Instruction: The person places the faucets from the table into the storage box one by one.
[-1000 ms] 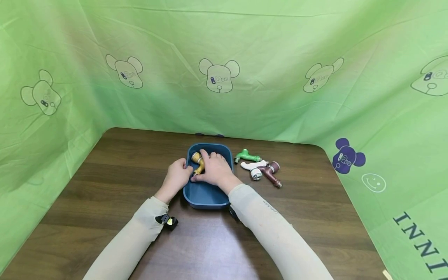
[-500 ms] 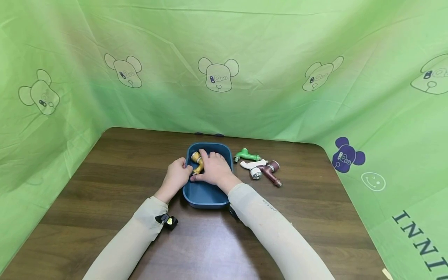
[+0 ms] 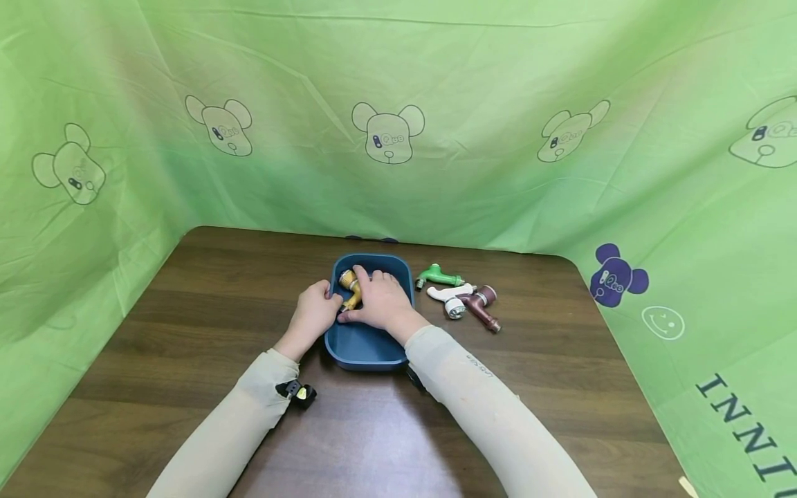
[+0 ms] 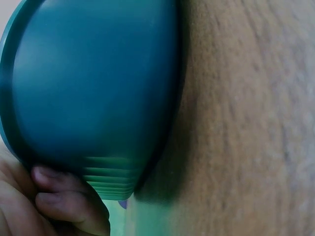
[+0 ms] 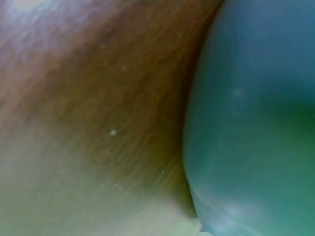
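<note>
A blue plastic bin (image 3: 367, 346) stands mid-table. My left hand (image 3: 313, 315) grips its left rim, the thumb over the edge; in the left wrist view its curled fingers (image 4: 74, 206) lie against the outer wall. My right hand (image 3: 382, 301) reaches inside the bin, thumb and index finger spread and fairly straight around a yellow tap (image 3: 351, 290). The tap lies along the left inner wall, with part of it under the hand. The other right fingertips and the palm side are hidden. The right wrist view has only the bin's blurred outer wall (image 5: 256, 123) and the table.
To the bin's right lie a green tap (image 3: 438, 277), a white tap (image 3: 450, 296) and a dark red tap (image 3: 482, 309), the last two touching or overlapping. The wooden table (image 3: 187, 332) ends at a green printed curtain (image 3: 299, 187) behind and at both sides.
</note>
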`<state>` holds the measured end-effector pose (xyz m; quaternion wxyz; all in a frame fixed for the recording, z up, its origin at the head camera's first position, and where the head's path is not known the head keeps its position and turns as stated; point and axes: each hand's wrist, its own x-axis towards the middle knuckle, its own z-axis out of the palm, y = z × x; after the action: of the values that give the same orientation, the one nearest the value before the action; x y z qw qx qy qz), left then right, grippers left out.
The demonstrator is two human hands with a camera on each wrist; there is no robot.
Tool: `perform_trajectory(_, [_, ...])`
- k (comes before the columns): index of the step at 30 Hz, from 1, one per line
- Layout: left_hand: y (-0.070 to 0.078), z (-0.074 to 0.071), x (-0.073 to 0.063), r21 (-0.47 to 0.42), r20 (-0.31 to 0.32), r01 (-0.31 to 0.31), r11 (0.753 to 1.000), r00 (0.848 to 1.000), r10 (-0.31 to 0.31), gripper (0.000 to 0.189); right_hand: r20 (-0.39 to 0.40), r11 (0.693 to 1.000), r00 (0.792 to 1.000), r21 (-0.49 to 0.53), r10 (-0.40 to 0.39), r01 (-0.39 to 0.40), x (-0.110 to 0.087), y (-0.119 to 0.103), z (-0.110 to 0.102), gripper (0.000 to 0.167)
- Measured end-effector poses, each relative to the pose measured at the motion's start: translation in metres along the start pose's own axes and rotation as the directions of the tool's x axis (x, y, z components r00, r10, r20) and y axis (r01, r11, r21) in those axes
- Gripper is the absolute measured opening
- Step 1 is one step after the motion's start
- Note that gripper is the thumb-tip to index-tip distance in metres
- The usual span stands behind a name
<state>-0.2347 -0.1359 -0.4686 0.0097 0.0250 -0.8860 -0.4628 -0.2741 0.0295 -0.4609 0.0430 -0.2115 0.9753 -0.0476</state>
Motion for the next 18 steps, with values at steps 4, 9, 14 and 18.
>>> perform_trajectory(4, [0.0003, -0.0001, -0.0003, 0.004, 0.0, 0.001, 1.0, 1.0, -0.001, 0.026, 0.002, 1.0, 1.0, -0.001, 0.0, 0.0, 0.0002, -0.0002, 0.0005, 0.117])
perform_trajectory(9, [0.0004, -0.0002, -0.0005, 0.008, 0.001, 0.003, 1.0, 1.0, -0.003, 0.026, 0.004, 1.0, 1.0, 0.002, 0.001, -0.001, -0.0004, -0.0005, 0.0008, 0.117])
perform_trajectory(14, [0.0003, -0.0003, -0.0006, 0.008, 0.005, 0.004, 1.0, 1.0, -0.004, 0.026, 0.009, 1.0, 1.0, 0.007, 0.0, 0.0, -0.0012, -0.0004, -0.0006, 0.117])
perform_trajectory(18, [0.0003, -0.0002, -0.0001, 0.014, 0.009, 0.007, 1.0, 1.0, -0.007, 0.026, 0.012, 1.0, 1.0, 0.013, -0.002, 0.002, -0.0023, -0.0006, -0.003, 0.116])
